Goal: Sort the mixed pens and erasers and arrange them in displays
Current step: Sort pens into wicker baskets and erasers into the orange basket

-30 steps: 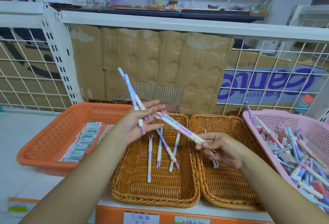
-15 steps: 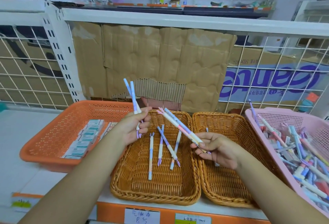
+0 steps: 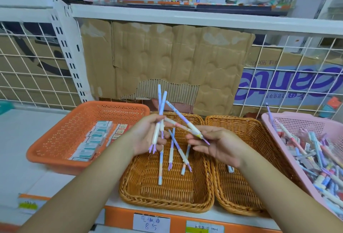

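Observation:
My left hand (image 3: 146,136) grips two pastel blue-and-white pens (image 3: 161,106) that stand nearly upright above the left wicker basket (image 3: 141,193). My right hand (image 3: 220,145) pinches two more pastel pens (image 3: 182,120) that slant up and left, their far ends meeting the pens in my left hand. Several pastel pens (image 3: 171,151) lie in the left wicker basket. The right wicker basket (image 3: 248,130) holds one pen end (image 3: 230,169), mostly hidden under my right wrist. The pink basket (image 3: 284,119) at right holds a mixed pile of pens and erasers (image 3: 313,156).
An orange plastic basket (image 3: 78,121) at left holds rows of boxed erasers (image 3: 94,140). Behind the baskets stand torn cardboard (image 3: 167,62) and a white wire grid (image 3: 27,66). Price labels (image 3: 151,223) sit on the orange shelf edge.
My right hand has risen and moved left, bringing its two pens against those in my left hand. The left hand's pens have tilted more upright.

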